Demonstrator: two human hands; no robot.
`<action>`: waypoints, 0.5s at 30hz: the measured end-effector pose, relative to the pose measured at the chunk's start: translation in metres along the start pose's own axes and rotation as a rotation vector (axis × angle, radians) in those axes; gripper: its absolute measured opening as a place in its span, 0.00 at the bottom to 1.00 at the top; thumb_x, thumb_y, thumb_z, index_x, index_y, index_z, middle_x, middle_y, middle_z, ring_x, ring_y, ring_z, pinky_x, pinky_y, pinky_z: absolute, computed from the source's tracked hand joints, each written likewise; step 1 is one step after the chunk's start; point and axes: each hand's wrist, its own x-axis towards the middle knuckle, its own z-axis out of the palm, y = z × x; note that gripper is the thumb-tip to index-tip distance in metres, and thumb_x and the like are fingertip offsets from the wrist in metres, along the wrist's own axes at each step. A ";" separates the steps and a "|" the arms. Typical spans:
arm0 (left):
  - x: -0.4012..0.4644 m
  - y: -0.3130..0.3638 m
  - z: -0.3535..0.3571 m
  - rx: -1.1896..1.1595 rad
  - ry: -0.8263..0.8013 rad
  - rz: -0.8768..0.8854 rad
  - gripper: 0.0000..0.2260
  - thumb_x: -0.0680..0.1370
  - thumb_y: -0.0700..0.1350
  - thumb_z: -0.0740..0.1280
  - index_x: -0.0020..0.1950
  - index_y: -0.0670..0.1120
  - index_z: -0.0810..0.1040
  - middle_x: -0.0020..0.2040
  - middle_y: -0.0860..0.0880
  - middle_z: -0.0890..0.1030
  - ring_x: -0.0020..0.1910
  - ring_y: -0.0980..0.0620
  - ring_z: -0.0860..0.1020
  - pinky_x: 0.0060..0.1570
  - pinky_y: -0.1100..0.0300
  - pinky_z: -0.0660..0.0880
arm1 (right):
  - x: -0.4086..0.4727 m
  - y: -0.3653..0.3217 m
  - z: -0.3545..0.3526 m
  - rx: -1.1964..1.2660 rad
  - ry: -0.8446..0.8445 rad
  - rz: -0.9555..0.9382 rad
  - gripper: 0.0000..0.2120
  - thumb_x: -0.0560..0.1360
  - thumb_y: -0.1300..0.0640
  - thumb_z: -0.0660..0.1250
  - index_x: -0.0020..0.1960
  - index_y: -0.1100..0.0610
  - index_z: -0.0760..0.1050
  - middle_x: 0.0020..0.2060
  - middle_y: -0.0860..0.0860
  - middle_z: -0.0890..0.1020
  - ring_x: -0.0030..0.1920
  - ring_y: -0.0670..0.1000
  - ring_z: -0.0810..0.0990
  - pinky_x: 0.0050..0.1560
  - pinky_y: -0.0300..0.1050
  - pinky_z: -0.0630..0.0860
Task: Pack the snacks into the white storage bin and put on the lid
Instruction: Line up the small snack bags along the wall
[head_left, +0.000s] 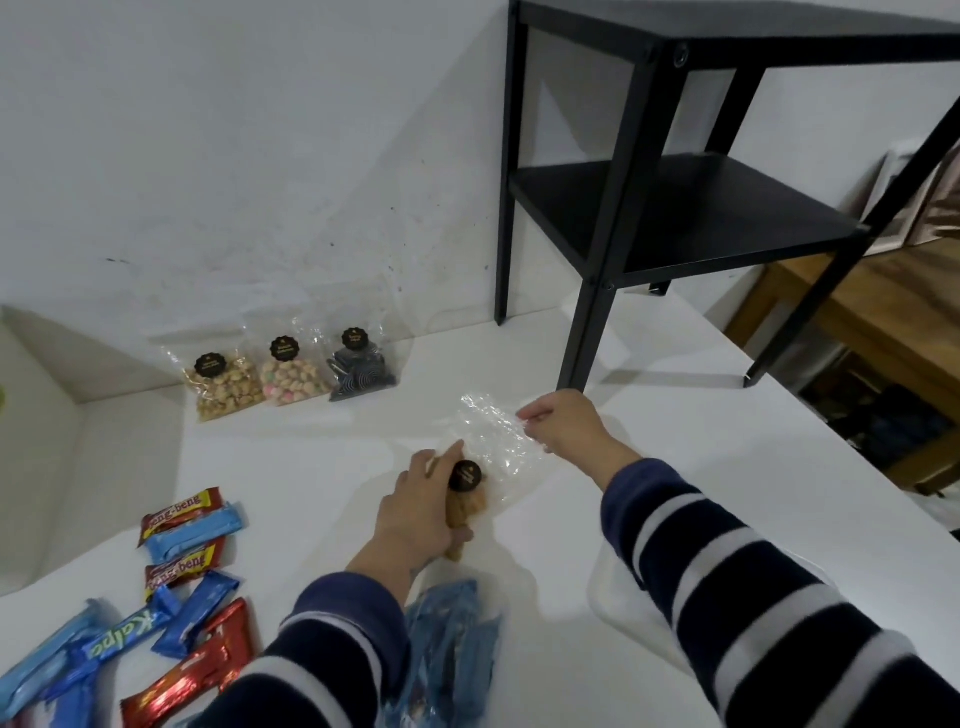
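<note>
**Clear snack bag held in both hands on the white table**

Left of the held bag (483, 467), a loose heap of wrapped bars (176, 587) is seen on the table (701, 441): about four red and five or six blue are counted, some cut off by the frame's lower left corner. Beyond the held bag to its left, three clear bags (291, 371) are stood in a row against the wall, two of pale pieces and one of dark. Just below the held bag, one blue packet (452, 649) is lain near the frame's bottom edge.

The held bag's filled lower end is gripped by the left hand (415, 514), fingers curled round it. Its empty top edge is pinched by the right hand (566, 426).

Right of the held bag, part of a white rim (602, 603), perhaps the bin or its lid, is hidden under the right sleeve. Beyond, one black stand (675, 208) is set on the table; bare tabletop is left between it and the held bag. The table's right edge is run diagonally past the stand.
</note>
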 end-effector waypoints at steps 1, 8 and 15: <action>-0.001 -0.006 -0.002 0.005 0.017 -0.008 0.46 0.67 0.52 0.74 0.76 0.60 0.47 0.74 0.50 0.53 0.68 0.45 0.65 0.61 0.48 0.71 | 0.001 -0.004 0.004 -0.024 -0.031 0.003 0.12 0.74 0.67 0.65 0.54 0.61 0.82 0.46 0.54 0.81 0.49 0.53 0.80 0.53 0.43 0.78; -0.011 -0.026 -0.004 -0.073 0.058 -0.006 0.45 0.68 0.52 0.74 0.76 0.60 0.49 0.74 0.51 0.54 0.68 0.46 0.65 0.61 0.48 0.71 | 0.008 -0.019 0.021 -0.204 -0.101 0.022 0.12 0.74 0.68 0.65 0.52 0.59 0.83 0.53 0.54 0.83 0.52 0.54 0.81 0.57 0.47 0.78; -0.006 -0.032 -0.015 -0.074 0.072 -0.017 0.44 0.69 0.51 0.74 0.76 0.60 0.49 0.73 0.51 0.55 0.68 0.46 0.66 0.61 0.49 0.71 | 0.004 -0.028 0.028 -0.234 -0.067 -0.084 0.13 0.76 0.65 0.61 0.56 0.60 0.81 0.58 0.54 0.81 0.55 0.54 0.79 0.47 0.39 0.73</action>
